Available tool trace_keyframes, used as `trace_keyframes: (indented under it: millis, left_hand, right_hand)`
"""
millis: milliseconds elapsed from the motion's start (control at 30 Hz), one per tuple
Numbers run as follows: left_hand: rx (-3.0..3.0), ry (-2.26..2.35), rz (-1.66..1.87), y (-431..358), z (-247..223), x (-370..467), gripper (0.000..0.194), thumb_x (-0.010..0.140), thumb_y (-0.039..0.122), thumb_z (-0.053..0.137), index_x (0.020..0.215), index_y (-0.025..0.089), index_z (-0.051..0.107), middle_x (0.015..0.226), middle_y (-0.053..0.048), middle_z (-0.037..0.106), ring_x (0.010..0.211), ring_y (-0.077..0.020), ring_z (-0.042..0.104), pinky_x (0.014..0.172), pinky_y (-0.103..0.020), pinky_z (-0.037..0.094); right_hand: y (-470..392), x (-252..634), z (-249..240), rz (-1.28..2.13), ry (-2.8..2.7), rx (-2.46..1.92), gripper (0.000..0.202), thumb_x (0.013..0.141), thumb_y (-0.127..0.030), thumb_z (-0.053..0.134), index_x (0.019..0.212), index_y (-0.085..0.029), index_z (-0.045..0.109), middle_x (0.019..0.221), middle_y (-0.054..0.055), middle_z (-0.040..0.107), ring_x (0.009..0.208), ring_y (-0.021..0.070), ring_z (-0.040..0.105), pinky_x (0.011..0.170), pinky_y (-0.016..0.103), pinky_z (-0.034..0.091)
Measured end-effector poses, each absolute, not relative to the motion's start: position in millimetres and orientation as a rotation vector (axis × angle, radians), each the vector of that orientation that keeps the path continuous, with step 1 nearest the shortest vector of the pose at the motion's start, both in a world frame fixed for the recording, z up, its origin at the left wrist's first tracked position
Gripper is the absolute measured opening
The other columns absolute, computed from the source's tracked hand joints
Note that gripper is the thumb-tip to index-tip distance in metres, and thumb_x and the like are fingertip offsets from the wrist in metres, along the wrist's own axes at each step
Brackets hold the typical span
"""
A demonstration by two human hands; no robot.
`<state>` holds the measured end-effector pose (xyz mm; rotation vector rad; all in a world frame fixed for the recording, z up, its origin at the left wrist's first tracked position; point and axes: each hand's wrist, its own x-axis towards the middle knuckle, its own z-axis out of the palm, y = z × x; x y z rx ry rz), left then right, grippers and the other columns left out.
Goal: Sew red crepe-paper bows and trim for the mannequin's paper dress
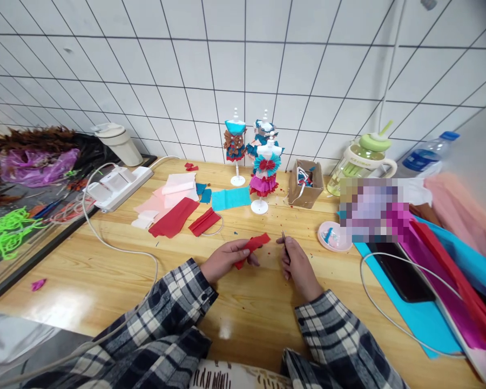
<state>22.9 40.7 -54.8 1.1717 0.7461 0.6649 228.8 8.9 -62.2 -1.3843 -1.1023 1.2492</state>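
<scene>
A red strip (257, 243) is pinched between the thumb and fingers of the left hand (230, 258), held above the wooden table (243, 313). A thin dark tool (284, 244) is gripped in the closed fingers of the right hand (297, 266), tip up. Dressed mini mannequins (266, 165) are seen beyond, at the wall.

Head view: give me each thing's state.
Red paper strip, held in left hand
Slim dark metal tool, in right hand
White miniature dress forms, upright, dressed
Brown cardboard box, open
Black rectangular phone, screen dark
Clear plastic bottle, capped
Clear green-lidded jug, lid on
White power strip, plugs in
</scene>
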Motion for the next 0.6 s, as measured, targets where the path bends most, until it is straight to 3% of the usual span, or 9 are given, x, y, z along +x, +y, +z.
trace_keyframes:
  millis: [133,300,600]
  left_hand:
    - [1.064,0.734,0.741,44.4,-59.3,21.5,0.044,0.083,0.032,0.062,0.122,0.013,0.056,0.091,-0.009,0.070,0.081,-0.0169,0.061,0.079,-0.030,0.041]
    - [1.100,0.772,0.670,41.5,-58.7,26.2,0.049,0.083,0.035,0.063,0.126,0.014,0.052,0.082,-0.006,0.070,0.078,-0.0173,0.062,0.076,-0.029,0.042]
    - [1.100,0.703,0.619,41.3,-60.9,27.6,0.056,0.082,0.037,0.065,0.130,0.013,0.047,0.082,-0.006,0.070,0.079,-0.0184,0.064,0.078,-0.032,0.043]
  right_hand:
    - [4.2,222.7,-59.5,1.360,-1.350,-1.434,0.052,0.091,-0.059,0.029,0.077,-0.019,0.059,0.048,-0.005,0.039,0.040,0.0103,0.037,0.040,0.023,0.031]
    - [2.5,215.9,-63.9,1.348,-1.562,-1.479,0.054,0.093,-0.058,0.028,0.074,-0.020,0.061,0.047,-0.002,0.050,0.048,0.0136,0.050,0.051,0.025,0.037]
    - [-0.2,211.6,-65.3,1.297,-1.593,-1.466,0.053,0.093,-0.057,0.030,0.064,-0.021,0.056,0.049,-0.002,0.050,0.045,0.0126,0.045,0.049,0.025,0.032]
